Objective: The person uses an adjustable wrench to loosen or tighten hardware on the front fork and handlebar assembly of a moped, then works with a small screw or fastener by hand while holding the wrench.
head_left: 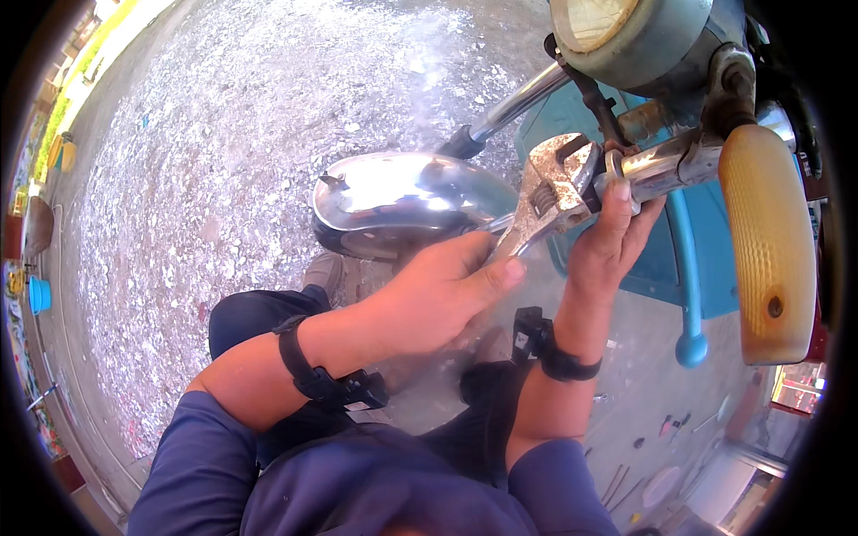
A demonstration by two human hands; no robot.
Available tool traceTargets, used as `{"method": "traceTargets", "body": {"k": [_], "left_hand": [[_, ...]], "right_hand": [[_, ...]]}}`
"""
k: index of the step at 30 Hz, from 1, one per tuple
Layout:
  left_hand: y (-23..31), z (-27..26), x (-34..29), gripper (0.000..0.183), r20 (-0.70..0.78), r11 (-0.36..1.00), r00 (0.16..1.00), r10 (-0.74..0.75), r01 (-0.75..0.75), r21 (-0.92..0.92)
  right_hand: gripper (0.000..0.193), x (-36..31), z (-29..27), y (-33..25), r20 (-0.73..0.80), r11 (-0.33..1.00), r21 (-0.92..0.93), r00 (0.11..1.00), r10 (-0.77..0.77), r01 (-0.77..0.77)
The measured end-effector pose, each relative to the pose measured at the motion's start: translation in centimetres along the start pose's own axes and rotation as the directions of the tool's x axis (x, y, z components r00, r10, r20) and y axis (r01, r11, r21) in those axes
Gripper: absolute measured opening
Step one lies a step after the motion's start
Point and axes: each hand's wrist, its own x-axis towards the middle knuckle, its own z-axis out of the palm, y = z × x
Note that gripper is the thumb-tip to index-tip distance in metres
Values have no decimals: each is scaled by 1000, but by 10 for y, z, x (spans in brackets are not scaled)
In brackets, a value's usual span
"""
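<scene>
An adjustable wrench (554, 183) with a worn, spotted head is in my left hand (451, 290), its fingers and thumb wrapped round the handle. The wrench's jaws are beside the end of a chrome tube (657, 170) on a motorbike. Closed at that same tube end is my right hand (608, 237), its thumb pressed against a small metal ring (615, 165). Whether the jaws touch the fitting I cannot tell. Above the tube is a round headlight (626, 40); a yellowed, ribbed oval piece (769, 241) with a screw hangs to its right.
A chrome front mudguard (407, 188) lies beyond my left hand. Behind my right hand stands a blue plastic chair or stool (661, 259). Loose small parts and tools (675, 424) are scattered on the floor at the lower right. Pale flakes cover the ground (214, 179) at left.
</scene>
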Motion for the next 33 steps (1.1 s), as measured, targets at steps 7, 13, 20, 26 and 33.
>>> {"method": "traceTargets", "body": {"k": [7,13,20,26,33], "left_hand": [[-5,-27,6,42,-162,975,984,71,-34,221],[-18,-35,12,41,-193,965,980,54,-2,262],[-29,-21,-4,34,-142,839,901,409,-311,446],[-27,-31,-7,33,13,409,744,668,-382,829],[42,-48,-6,26,305,-61,679,667,-359,932]], "right_hand": [[56,1,0,-7,-9,998,-54,1000,28,-28],[58,4,-5,-8,32,989,99,993,111,-114],[57,2,-13,-9,93,953,242,982,164,-182],[54,3,-22,-5,171,941,301,979,109,-157],[47,-4,-40,10,185,919,339,972,144,-201]]}}
